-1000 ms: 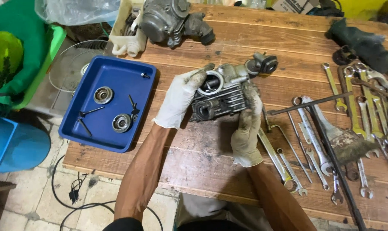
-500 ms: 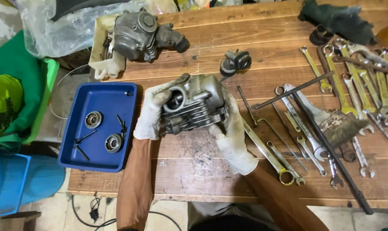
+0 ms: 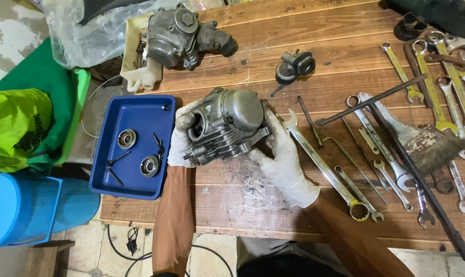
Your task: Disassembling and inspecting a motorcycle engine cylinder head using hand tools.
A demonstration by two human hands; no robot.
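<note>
A grey metal engine cylinder head (image 3: 227,123) with cooling fins and a domed cover is held just above the wooden workbench (image 3: 253,200). My left hand (image 3: 180,139), in a dirty white glove, grips its left side. My right hand (image 3: 283,156), also gloved, holds its right side from below. The part is tilted with the domed cover facing up.
A blue tray (image 3: 135,149) with two round bearings and small pins lies at the left. A carburettor (image 3: 183,36) sits at the back, a small black part (image 3: 294,65) behind my hands. Several wrenches (image 3: 325,166), a long rod (image 3: 417,174) and a brush (image 3: 422,138) lie at the right.
Both hands have turned the cylinder head over, so its domed cover now faces up instead of the open port side. The view has shifted slightly.
</note>
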